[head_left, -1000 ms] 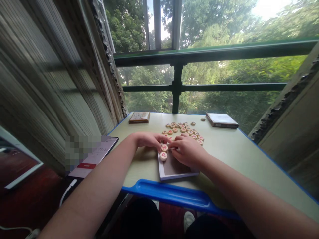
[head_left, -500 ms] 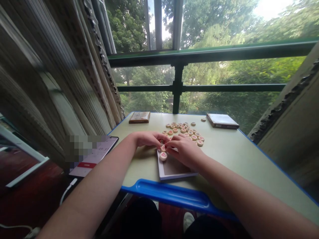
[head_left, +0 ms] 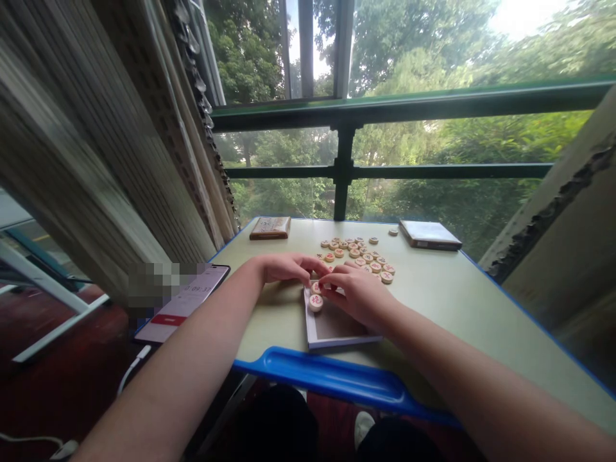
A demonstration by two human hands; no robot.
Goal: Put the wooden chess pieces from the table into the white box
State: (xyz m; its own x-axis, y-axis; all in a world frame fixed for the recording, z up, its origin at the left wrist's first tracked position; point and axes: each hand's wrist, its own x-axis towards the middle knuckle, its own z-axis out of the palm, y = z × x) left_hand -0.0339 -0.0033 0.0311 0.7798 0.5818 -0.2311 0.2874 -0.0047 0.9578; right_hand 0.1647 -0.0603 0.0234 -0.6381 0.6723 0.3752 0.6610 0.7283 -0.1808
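Two wooden xiangqi pieces with red characters lie on a flat book (head_left: 334,328) near the table's front edge. The lower piece (head_left: 316,303) shows fully, and the upper piece (head_left: 316,288) is partly covered by fingers. My left hand (head_left: 289,268) reaches in from the left, and its fingertips are at the upper piece. My right hand (head_left: 356,296) lies over the book's top edge, with its fingers meeting the left fingertips. Whether either hand grips the piece is hidden. A loose cluster of xiangqi pieces (head_left: 359,258) lies just beyond my right hand.
A small wooden case (head_left: 270,228) and a dark flat tablet (head_left: 430,235) stand at the far table edge, with a stray piece (head_left: 393,231) between them. A phone (head_left: 185,301) with a cable (head_left: 132,366) lies left. The table has a blue rim (head_left: 332,378). A window railing (head_left: 385,109) lies ahead.
My right hand's fingers have moved left, toward my left fingertips, and now cover more of the upper piece. The two pieces on the book sit slightly lower in view, and the view has turned slightly.
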